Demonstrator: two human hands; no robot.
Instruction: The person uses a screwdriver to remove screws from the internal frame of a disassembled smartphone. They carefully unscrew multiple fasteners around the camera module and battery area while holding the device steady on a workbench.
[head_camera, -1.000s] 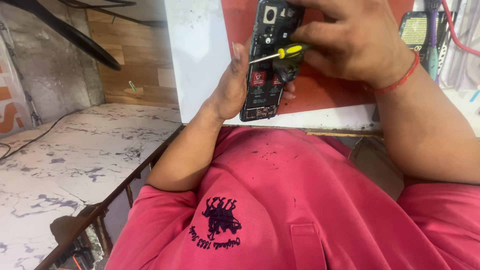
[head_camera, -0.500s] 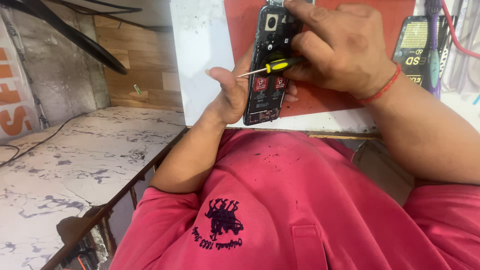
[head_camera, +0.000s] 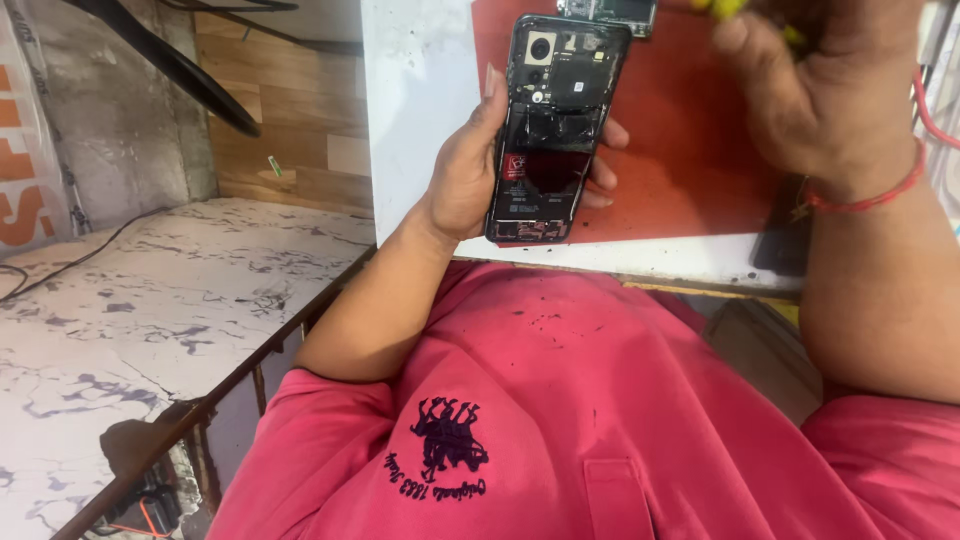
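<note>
The left hand (head_camera: 468, 175) grips an open black phone (head_camera: 553, 125) upright above the red mat (head_camera: 680, 150), near the table's front edge. The right hand (head_camera: 825, 85) is closed on a yellow screwdriver (head_camera: 722, 8). Holding the phone steady helps.

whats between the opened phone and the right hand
Only bare red mat. In the head view, nothing lies between the opened phone, held in the left hand, and the right hand.

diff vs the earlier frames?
The right hand lifted its yellow-handled screwdriver off the opened black phone with exposed internals, up and to the right. Unchanged: the left hand grips the phone upright over the red work mat.
</note>
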